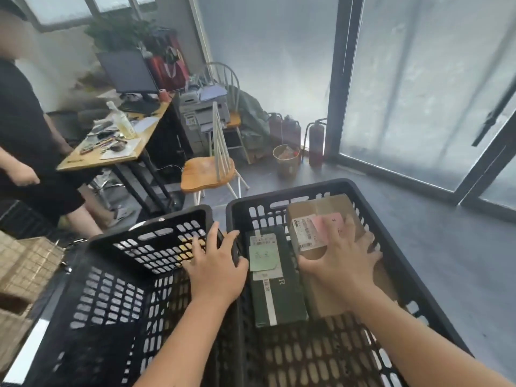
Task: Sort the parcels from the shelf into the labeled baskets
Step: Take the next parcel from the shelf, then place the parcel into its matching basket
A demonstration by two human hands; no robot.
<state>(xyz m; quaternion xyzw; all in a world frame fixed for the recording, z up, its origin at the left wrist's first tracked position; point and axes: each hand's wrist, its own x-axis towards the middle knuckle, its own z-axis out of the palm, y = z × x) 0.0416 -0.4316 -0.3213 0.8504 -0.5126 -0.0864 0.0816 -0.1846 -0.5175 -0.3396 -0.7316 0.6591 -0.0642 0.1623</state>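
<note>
Two black perforated plastic baskets stand side by side below me. The left basket (pixel 106 289) holds nothing that I can see. The right basket (pixel 391 247) contains a dark green parcel (pixel 282 297) with white and pale green labels, lying flat. Beside it sits a brown cardboard parcel (pixel 326 208) with a white and pink label. My right hand (pixel 340 258) lies spread over the cardboard parcel, fingers curled around its far side. My left hand (pixel 216 263) grips the wall between the two baskets, the thumb hooked over the right basket's rim.
A person in black stands at the far left. A cluttered wooden desk (pixel 92 157) with a monitor, a wooden chair (pixel 206 174), a wicker bin (pixel 286 160) and fire extinguishers (pixel 315 143) stand beyond the baskets. Glass doors are on the right. Wicker boxes (pixel 25 263) sit at left.
</note>
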